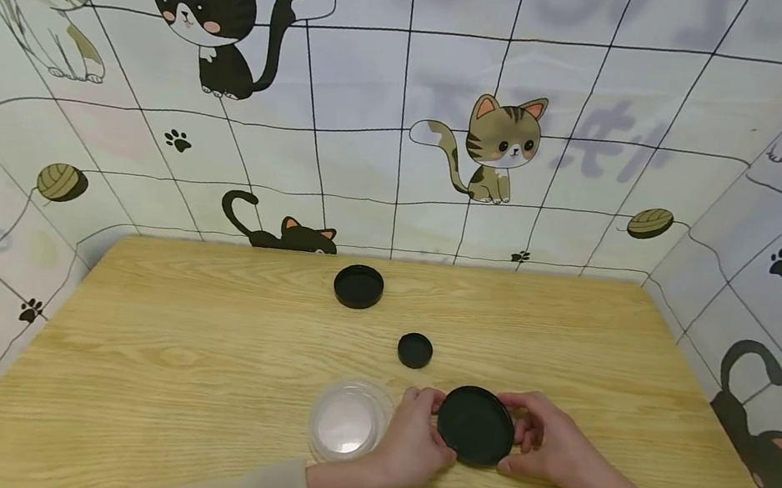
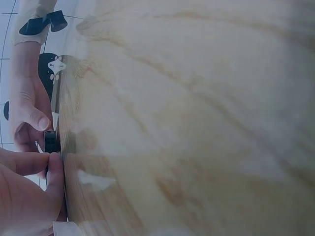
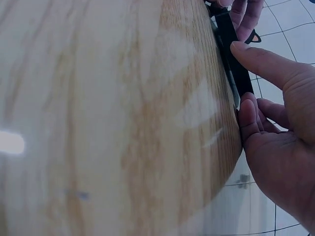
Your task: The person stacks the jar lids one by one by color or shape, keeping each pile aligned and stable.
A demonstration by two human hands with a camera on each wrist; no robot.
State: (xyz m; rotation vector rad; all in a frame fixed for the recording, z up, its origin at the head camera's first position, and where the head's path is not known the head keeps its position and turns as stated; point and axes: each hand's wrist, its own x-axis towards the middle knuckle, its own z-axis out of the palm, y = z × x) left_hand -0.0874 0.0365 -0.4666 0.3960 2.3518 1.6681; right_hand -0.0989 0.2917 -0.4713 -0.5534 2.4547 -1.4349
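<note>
A round, shallow black dish (image 1: 476, 426) is held between both hands near the front of the table, its wide flat face toward the head camera. My left hand (image 1: 411, 441) pinches its left edge, thumb low and fingers higher up. On the opposite edge, my right hand (image 1: 551, 442) grips with its thumb near the bottom and index finger at the top. Seen from the right wrist, the dish (image 3: 234, 54) appears edge-on as a dark band. A clear round plastic piece (image 1: 343, 422) lies just left of my left hand, partly covered by it.
Behind the hands, a small black round dish (image 1: 415, 350) lies on the wooden table (image 1: 193, 349). Farther back stands a larger black dish (image 1: 358, 286) with a raised rim. A cat-patterned curtain (image 1: 359, 104) encloses the table's back and sides.
</note>
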